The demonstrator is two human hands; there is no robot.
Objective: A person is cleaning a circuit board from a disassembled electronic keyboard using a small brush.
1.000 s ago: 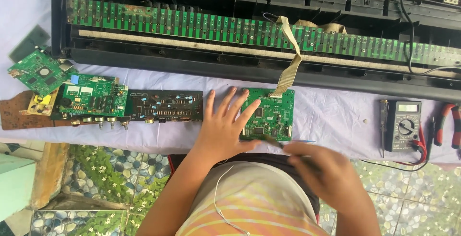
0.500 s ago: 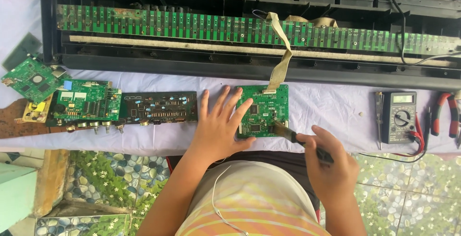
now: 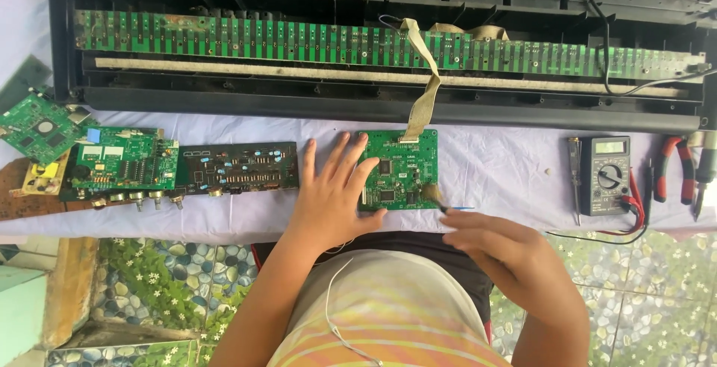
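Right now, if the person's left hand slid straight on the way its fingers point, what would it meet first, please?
The left hand points up and slightly right, with its fingers on the green circuit board. Straight on, it would probably meet the open keyboard chassis first, perhaps brushing the ribbon cable.

It was an electronics repair bench: loose circuit boards (image 3: 119, 162), a multimeter (image 3: 605, 175) and pliers (image 3: 676, 169) lay on a cloth-covered table (image 3: 500, 165).

One view only, from the head, looking steeply down and forward over the person's own lap. It sits close above the table (image 3: 493, 165), whose near edge crosses mid-frame. The opened keyboard (image 3: 373, 98) fills the far side from left to right, and tiled floor (image 3: 650, 292) shows nearest.
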